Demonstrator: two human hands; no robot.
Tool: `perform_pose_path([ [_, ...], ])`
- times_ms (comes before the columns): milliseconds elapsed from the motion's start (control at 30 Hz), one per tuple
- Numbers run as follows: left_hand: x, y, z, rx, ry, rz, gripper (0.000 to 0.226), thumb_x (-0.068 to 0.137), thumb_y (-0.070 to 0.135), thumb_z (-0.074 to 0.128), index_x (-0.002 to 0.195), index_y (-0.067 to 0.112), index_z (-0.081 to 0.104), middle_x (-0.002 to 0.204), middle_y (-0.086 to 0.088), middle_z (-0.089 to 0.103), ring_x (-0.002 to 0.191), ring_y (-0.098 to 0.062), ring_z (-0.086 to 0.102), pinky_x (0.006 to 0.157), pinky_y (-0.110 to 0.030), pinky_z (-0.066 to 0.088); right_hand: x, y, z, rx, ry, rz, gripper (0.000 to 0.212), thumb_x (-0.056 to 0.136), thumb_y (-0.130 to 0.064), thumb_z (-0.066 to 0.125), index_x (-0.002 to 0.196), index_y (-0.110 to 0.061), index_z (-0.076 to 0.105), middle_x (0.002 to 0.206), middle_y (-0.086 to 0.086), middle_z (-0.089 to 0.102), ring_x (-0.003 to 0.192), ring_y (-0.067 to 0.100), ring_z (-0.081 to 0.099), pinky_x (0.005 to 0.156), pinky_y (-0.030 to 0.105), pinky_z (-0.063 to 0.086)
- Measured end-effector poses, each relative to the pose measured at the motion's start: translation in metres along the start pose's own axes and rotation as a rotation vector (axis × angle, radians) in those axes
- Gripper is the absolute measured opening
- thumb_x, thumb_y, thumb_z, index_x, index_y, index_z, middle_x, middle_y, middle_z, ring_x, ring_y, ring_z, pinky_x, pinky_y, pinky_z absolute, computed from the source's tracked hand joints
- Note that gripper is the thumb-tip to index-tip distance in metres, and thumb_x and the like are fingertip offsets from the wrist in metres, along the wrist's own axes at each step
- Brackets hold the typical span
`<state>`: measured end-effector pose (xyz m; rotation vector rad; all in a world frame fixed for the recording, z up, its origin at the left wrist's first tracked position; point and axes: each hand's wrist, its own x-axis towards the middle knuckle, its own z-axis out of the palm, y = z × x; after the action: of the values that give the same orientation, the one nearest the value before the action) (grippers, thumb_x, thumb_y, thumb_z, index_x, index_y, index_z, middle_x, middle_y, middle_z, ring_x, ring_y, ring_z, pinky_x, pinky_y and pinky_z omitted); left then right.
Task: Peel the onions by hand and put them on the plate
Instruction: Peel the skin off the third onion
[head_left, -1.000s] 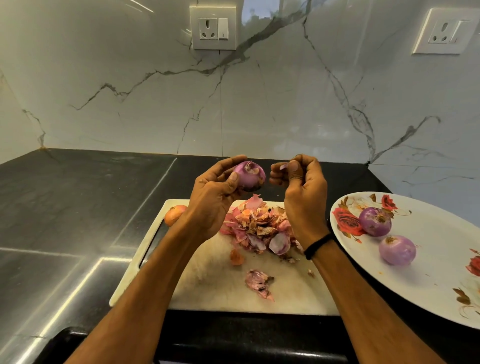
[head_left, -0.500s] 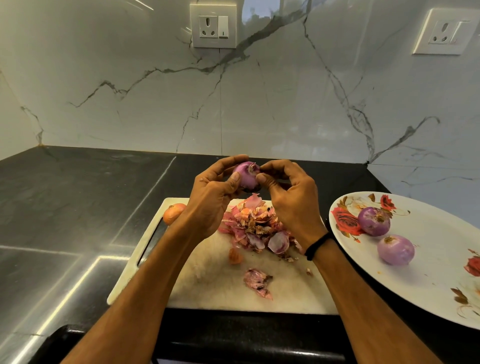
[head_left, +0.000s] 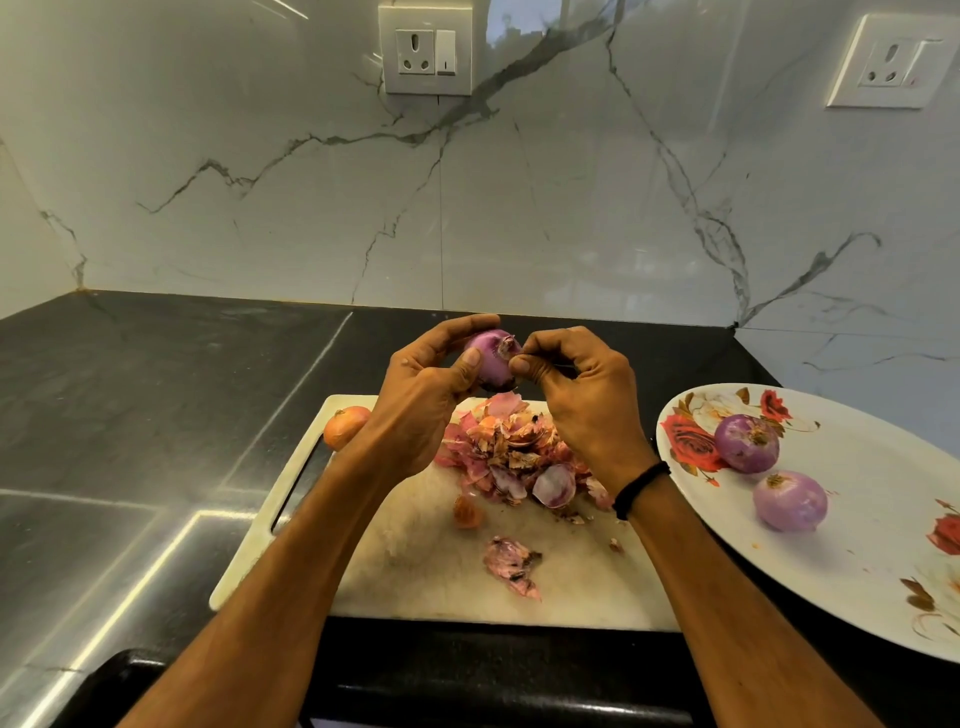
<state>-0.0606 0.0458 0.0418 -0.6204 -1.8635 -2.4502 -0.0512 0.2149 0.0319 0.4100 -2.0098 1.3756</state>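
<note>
My left hand (head_left: 415, 410) grips the purple onion (head_left: 488, 361) above the cutting board (head_left: 415, 571); my right hand (head_left: 584, 410) pinches its skin. Peel pile (head_left: 514, 452) beneath; two peeled onions (head_left: 746, 442) on the floral plate (head_left: 872, 551), tabletop's (head_left: 156, 389) right edge.

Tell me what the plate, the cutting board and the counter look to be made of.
The plate looks like melamine or glazed ceramic, I cannot tell which: glossy white with printed red roses. The cutting board seems white plastic, matte: scuffed, stained face and a moulded handle slot. The counter looks like polished dark stone, perhaps granite: it mirrors bright light streaks.
</note>
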Motion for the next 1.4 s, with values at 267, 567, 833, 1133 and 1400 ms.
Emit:
perform_pose_path([
  [267,0.0008,0.0012,0.0009,-0.102,0.039,-0.052,0.031,0.099,0.000,0.047,0.125,0.009,0.061,0.129,-0.016,0.061,0.115,-0.032,0.064,0.086,-0.036,0.059,0.0009,-0.0014,0.0000,0.044,-0.031,0.106,0.011,0.089,-0.017,0.070,0.099,-0.015,0.069,0.096,0.000,0.069,0.093,0.010,0.066,0.080,0.021,0.057],
  [567,-0.0012,0.0028,0.0033,-0.097,0.019,-0.058,0.030,0.099,0.000,0.047,0.123,0.011,0.062,0.129,-0.018,0.060,0.114,-0.033,0.064,0.087,-0.036,0.059,0.0005,-0.0051,-0.0016,0.092,-0.025,0.084,0.016,0.091,-0.013,0.067,0.106,-0.017,0.068,0.101,-0.007,0.069,0.098,0.006,0.066,0.084,0.023,0.057],
  [833,-0.0011,0.0014,0.0045,-0.076,0.029,-0.045,0.029,0.099,-0.001,0.048,0.118,0.014,0.064,0.125,-0.014,0.062,0.110,-0.028,0.066,0.086,-0.036,0.059,-0.0009,0.0014,0.0012,-0.018,0.029,-0.003,0.015,0.089,-0.019,0.070,0.103,-0.014,0.070,0.100,0.003,0.070,0.096,0.015,0.067,0.085,0.035,0.059],
  [1133,-0.0008,0.0004,0.0046,-0.053,0.049,-0.057,0.029,0.099,-0.002,0.049,0.118,0.012,0.064,0.127,-0.016,0.061,0.115,-0.032,0.063,0.088,-0.037,0.059,-0.0010,0.0021,0.0021,-0.080,0.019,-0.049,0.014,0.090,-0.014,0.069,0.103,-0.012,0.069,0.100,0.004,0.068,0.095,0.014,0.066,0.085,0.028,0.058],
  [1400,-0.0004,0.0001,0.0040,-0.046,0.064,-0.061,0.027,0.099,0.001,0.049,0.120,0.012,0.063,0.126,-0.015,0.062,0.114,-0.032,0.064,0.090,-0.039,0.059,-0.0018,0.0017,0.0034,-0.116,0.028,-0.085,0.011,0.090,-0.009,0.069,0.101,-0.009,0.070,0.098,0.001,0.066,0.092,0.013,0.064,0.084,0.024,0.056],
])
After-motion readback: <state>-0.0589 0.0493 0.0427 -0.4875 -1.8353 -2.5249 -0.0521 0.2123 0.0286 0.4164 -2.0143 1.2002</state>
